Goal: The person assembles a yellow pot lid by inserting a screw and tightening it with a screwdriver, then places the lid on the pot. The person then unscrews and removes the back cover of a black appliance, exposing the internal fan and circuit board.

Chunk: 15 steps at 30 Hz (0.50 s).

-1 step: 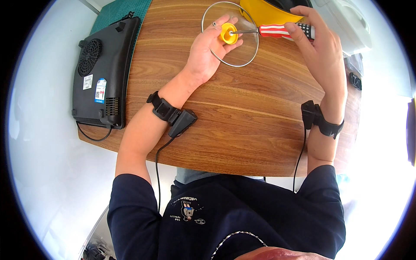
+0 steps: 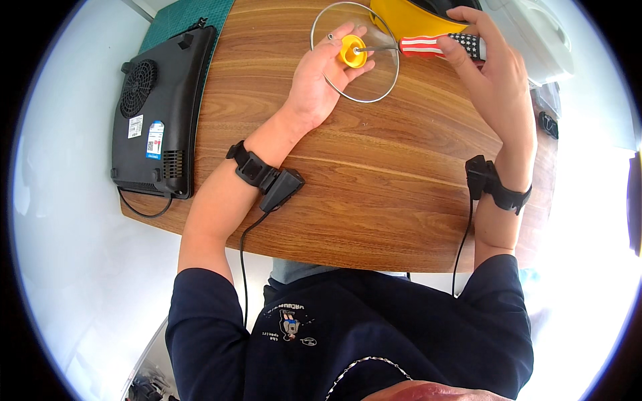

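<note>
My left hand (image 2: 315, 87) is closed around the yellow knob (image 2: 348, 57) of a clear glass lid (image 2: 367, 101) with a thin metal rim. The lid is held tilted above the table, its glass between the knob and the far side. From the right, a screwdriver (image 2: 420, 46) with a striped and starred handle points at the knob, its metal shaft ending at the knob's centre. My right hand (image 2: 500, 83) grips the handle's end between thumb and fingers. Whether the tip sits in a screw is too small to tell.
A black induction cooker (image 2: 167, 107) lies underside up at the left, its cord at the table edge. Behind it is a green mat (image 2: 162, 30). A yellow vessel with a dark interior (image 2: 401, 19) stands at the back, near a white container (image 2: 531, 37). A black clip (image 2: 548, 124) lies at the right.
The screwdriver handle has turned slightly in my right hand, showing more of its starred part. My left hand and the lid stay in place.
</note>
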Tool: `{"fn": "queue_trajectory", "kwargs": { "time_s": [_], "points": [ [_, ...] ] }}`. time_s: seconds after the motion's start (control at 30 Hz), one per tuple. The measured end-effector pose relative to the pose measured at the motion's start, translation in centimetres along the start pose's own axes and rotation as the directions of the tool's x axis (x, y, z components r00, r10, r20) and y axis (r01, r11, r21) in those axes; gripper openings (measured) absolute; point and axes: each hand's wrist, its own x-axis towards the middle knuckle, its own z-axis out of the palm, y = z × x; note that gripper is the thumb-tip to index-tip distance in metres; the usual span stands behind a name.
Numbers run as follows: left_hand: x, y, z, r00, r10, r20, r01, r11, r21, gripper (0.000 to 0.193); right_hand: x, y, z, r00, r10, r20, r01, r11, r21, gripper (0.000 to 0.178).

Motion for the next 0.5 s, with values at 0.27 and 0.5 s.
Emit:
{"fn": "queue_trajectory", "kwargs": {
  "time_s": [0.27,0.5],
  "points": [
    [0.4,-0.4,-0.2,1.000,0.022,-0.001,-0.022,1.000,-0.015,0.055,0.1,-4.9,-1.9,0.993,0.118,0.023,-0.117,0.992,-0.043,0.043],
    [0.0,-0.3,-0.2,0.999,0.030,-0.037,-0.031,1.000,-0.003,0.057,-0.3,-3.4,-0.7,0.995,0.102,-0.003,-0.101,0.990,-0.098,0.041]
  ]
}}
